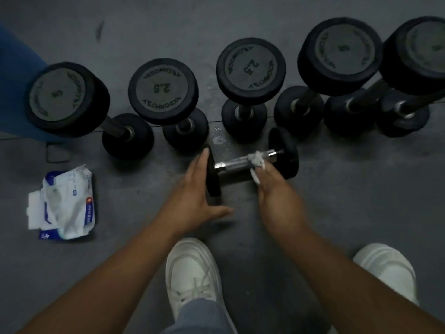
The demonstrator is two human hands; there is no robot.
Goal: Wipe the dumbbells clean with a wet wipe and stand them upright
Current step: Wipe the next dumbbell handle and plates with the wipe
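Wiping lying dumbbell [232,165] with wipe [257,160] pinched in right grip [272,188]; steadying its end with released left grip [195,189]. Next, likely: upending it.

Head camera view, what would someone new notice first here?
A row of black dumbbells stands upright across the top. In the centre, one dumbbell lies on its side: the left hand touches its end, the right hand holds a wet wipe on the handle. A pack of wipes lies at left.
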